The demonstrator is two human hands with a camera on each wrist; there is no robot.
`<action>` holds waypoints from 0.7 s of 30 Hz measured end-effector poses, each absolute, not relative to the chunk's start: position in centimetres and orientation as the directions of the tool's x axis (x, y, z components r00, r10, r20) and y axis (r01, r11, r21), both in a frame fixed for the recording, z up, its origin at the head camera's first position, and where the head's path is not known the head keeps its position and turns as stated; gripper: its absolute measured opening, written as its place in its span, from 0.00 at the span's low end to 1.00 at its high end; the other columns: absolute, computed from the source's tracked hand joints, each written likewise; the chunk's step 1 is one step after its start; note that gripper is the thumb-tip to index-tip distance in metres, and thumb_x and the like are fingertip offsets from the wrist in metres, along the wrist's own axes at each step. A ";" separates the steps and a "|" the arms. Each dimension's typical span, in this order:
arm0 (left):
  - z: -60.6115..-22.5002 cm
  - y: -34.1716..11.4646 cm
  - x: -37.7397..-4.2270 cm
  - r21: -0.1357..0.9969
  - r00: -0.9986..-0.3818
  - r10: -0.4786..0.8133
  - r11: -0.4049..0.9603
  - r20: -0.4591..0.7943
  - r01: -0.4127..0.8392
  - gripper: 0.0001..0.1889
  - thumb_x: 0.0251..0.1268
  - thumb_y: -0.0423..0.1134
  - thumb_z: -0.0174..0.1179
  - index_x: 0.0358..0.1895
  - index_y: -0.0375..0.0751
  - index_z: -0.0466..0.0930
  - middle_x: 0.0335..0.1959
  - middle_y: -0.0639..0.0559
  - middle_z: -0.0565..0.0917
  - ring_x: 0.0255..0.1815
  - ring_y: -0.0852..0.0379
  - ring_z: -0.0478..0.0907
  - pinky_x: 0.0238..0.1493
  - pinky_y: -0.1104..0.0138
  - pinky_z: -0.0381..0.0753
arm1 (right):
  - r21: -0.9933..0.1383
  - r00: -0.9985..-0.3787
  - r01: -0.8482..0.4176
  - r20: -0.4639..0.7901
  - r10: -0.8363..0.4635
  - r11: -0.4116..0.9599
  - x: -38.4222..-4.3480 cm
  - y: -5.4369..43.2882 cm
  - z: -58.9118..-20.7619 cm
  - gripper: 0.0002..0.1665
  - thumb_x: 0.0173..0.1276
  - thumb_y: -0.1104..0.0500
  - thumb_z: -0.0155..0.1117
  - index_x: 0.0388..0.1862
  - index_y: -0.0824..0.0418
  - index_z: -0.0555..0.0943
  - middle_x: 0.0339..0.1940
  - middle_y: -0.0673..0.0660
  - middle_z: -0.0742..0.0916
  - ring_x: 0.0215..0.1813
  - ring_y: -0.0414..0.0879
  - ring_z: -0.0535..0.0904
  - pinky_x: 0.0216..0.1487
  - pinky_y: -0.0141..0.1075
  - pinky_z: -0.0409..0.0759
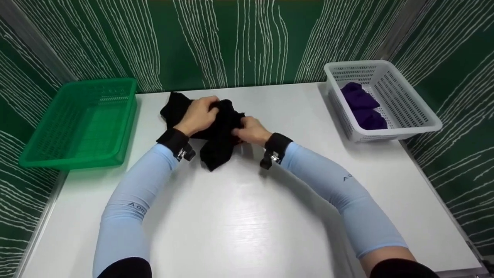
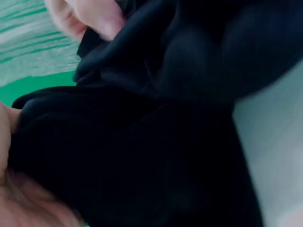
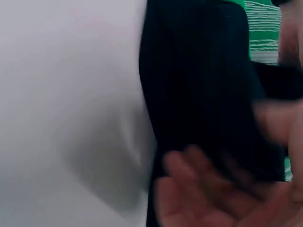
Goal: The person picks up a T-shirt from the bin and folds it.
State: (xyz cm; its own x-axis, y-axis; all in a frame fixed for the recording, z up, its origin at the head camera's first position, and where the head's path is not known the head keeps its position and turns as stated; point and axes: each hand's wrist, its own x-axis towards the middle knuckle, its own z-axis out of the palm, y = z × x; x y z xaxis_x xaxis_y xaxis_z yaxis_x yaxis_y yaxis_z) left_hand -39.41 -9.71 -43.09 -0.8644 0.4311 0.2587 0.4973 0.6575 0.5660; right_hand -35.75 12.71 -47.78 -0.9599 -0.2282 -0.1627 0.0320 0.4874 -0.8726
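A black cloth [image 1: 218, 148] lies bunched on the white table, one narrow end reaching toward the near side. My left hand [image 1: 198, 116] grips its upper middle, thumb and fingers bent into the fabric. In the left wrist view the cloth [image 2: 132, 156] fills most of the picture, with part of the left hand blurred at the lower left. The right hand [image 1: 252, 130] is at the cloth's right edge. In the right wrist view, the right hand's loosely bent fingers [image 3: 189, 189] and its thumb stand apart in front of the cloth, blurred.
A green basket [image 1: 129, 127] stands at the left of the table [image 1: 239, 216]. At the right is a white basket [image 1: 420, 108] with purple folded cloths [image 1: 359, 96] along its left side. Green walls with white streaks [image 1: 262, 46] border the table at the back and sides.
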 end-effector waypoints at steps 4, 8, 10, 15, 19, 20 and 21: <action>-42.4 -11.5 -39.7 0.486 -0.873 0.400 0.726 0.278 0.487 0.07 0.72 0.43 0.63 0.40 0.44 0.84 0.37 0.48 0.87 0.41 0.48 0.82 0.47 0.53 0.78 | -0.983 -0.985 0.147 -0.155 -0.071 0.107 -37.4 15.6 -46.9 0.07 0.72 0.66 0.54 0.46 0.65 0.76 0.30 0.58 0.84 0.29 0.52 0.84 0.38 0.47 0.86; -41.6 -15.0 -40.0 0.486 -0.889 0.328 0.749 0.318 0.450 0.10 0.71 0.44 0.65 0.42 0.41 0.87 0.40 0.47 0.88 0.45 0.47 0.83 0.49 0.53 0.78 | -0.985 -0.966 0.169 -0.160 0.203 0.025 -39.3 20.8 -44.6 0.05 0.74 0.61 0.51 0.42 0.61 0.74 0.37 0.54 0.79 0.39 0.44 0.76 0.42 0.34 0.78; -41.1 -16.7 -40.1 0.505 -0.896 0.271 0.751 0.351 0.425 0.11 0.71 0.43 0.65 0.45 0.39 0.88 0.44 0.46 0.89 0.48 0.46 0.83 0.51 0.52 0.78 | -0.979 -0.937 0.184 -0.146 0.316 0.091 -40.0 23.6 -43.3 0.10 0.77 0.57 0.49 0.47 0.61 0.75 0.49 0.56 0.80 0.51 0.45 0.75 0.52 0.30 0.74; -39.6 -19.5 -40.3 0.618 -0.909 0.103 0.701 0.404 0.355 0.10 0.74 0.43 0.62 0.44 0.41 0.88 0.44 0.48 0.88 0.47 0.52 0.82 0.50 0.58 0.76 | -0.981 -0.889 0.088 -0.156 0.430 -0.175 -40.7 28.9 -40.2 0.28 0.81 0.62 0.42 0.76 0.53 0.70 0.67 0.55 0.78 0.58 0.41 0.78 0.54 0.27 0.76; -38.4 -19.9 -39.9 0.774 -0.922 0.038 0.532 0.385 0.345 0.09 0.75 0.37 0.58 0.45 0.40 0.87 0.43 0.49 0.86 0.44 0.57 0.78 0.48 0.67 0.72 | -0.889 -0.874 -0.089 -0.147 0.464 -0.449 -40.5 30.3 -38.6 0.34 0.77 0.71 0.41 0.75 0.47 0.71 0.48 0.52 0.79 0.30 0.42 0.77 0.29 0.31 0.78; -38.1 -19.8 -39.7 0.801 -0.925 0.050 0.483 0.377 0.353 0.09 0.75 0.35 0.57 0.47 0.40 0.87 0.45 0.48 0.86 0.45 0.57 0.78 0.49 0.68 0.72 | -0.904 -0.868 -0.103 -0.122 0.481 -0.414 -40.5 30.4 -38.4 0.34 0.77 0.71 0.42 0.75 0.46 0.71 0.49 0.52 0.78 0.30 0.41 0.77 0.29 0.31 0.78; -37.9 -19.5 -39.5 0.823 -0.929 0.071 0.442 0.364 0.356 0.11 0.74 0.32 0.56 0.50 0.39 0.87 0.47 0.48 0.86 0.47 0.57 0.78 0.52 0.68 0.72 | -0.925 -0.863 -0.106 -0.096 0.496 -0.365 -40.4 30.4 -38.3 0.35 0.76 0.72 0.42 0.76 0.45 0.70 0.52 0.51 0.77 0.35 0.41 0.77 0.34 0.32 0.79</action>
